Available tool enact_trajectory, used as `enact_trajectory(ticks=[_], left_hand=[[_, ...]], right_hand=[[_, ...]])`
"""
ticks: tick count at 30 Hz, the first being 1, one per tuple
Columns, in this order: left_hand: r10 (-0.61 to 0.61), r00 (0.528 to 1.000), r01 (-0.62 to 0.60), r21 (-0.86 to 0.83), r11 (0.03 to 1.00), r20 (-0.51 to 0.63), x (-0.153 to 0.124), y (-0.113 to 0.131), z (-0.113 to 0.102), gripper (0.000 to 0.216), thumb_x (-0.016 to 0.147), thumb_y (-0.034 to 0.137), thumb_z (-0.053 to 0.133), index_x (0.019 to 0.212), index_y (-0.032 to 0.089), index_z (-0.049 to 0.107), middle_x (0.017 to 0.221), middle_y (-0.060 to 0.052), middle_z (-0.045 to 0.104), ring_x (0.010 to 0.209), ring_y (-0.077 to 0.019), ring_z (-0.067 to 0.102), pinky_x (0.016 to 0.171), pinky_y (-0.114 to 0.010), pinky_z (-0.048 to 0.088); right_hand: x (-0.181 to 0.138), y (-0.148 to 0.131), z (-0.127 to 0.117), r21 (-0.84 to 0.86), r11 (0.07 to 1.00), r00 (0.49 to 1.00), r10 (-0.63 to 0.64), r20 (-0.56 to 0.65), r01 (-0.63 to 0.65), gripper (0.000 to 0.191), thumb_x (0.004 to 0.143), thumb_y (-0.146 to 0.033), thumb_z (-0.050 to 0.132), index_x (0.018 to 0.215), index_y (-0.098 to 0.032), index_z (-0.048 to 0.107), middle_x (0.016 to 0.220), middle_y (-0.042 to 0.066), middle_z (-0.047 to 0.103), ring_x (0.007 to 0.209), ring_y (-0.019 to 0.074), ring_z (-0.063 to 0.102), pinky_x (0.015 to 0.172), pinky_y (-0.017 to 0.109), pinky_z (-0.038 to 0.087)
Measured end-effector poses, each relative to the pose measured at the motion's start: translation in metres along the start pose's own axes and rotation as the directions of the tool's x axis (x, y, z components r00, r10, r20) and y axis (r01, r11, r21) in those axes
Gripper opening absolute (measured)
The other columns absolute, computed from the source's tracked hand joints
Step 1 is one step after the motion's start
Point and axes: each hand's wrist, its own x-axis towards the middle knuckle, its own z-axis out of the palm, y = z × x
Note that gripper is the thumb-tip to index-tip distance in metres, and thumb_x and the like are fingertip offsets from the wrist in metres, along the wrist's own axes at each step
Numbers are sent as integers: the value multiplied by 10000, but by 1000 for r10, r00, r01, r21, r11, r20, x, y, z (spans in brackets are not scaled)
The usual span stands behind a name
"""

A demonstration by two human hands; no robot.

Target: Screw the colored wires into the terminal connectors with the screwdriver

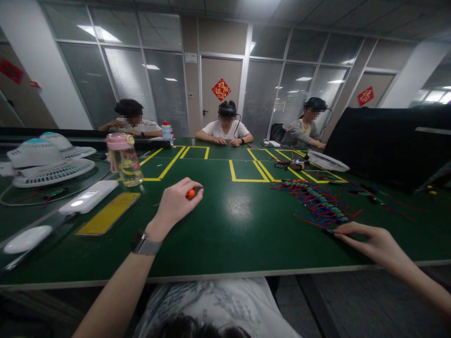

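My left hand (179, 199) is curled closed above the green table, a watch on its wrist. In it sits a small thing with a round orange end (190, 193) and a dark part; the fingers hide the rest, so its kind is unclear. Over to the right, my right hand (369, 237) pinches the end of a small dark circuit board with red and blue wires (328, 230), low at the table. This piece lies at the near end of a row of green circuit boards (317, 199), several of them, with red and blue wires spreading out on both sides.
A pink-lidded bottle (125, 162), a yellow phone-shaped plate (109, 213), a white power bank (89, 197), a white mouse (28, 239) and white fans (52, 171) stand at left. Yellow tape (250, 180) marks the table (229, 253). A black monitor (394, 145) is at right. Three people sit opposite.
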Motion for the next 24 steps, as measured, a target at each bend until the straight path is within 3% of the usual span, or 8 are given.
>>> enact_trajectory(ticks=[11, 19, 24], left_hand=[[-4, 1000, 4, 3, 1000, 11, 0, 1, -1, 185, 890, 324, 551, 912, 189, 674, 891, -15, 655, 779, -154, 631, 718, -279, 491], [2, 1000, -2, -9, 1000, 20, 0, 0, 0, 198, 894, 336, 545, 923, 191, 677, 912, -17, 661, 798, -153, 637, 718, -270, 498], [7, 1000, -7, 9, 1000, 16, 0, 0, 0, 204, 889, 341, 543, 905, 193, 683, 899, -21, 667, 785, -155, 641, 698, -269, 498]], right_hand=[[3, 1, -2, 17, 999, 998, 29, 52, -30, 391, 663, -570, 675, 653, -191, 771, 771, 120, 759, 741, 302, 730, 699, 356, 597], [5, 2, -2, 1, 999, 997, -35, 70, 35, 404, 679, -584, 668, 648, -193, 767, 775, 124, 758, 737, 293, 731, 650, 334, 595], [2, 1, 0, -21, 1000, 999, 15, 49, -14, 370, 690, -553, 651, 683, -204, 774, 802, 110, 766, 765, 300, 734, 693, 356, 599]])
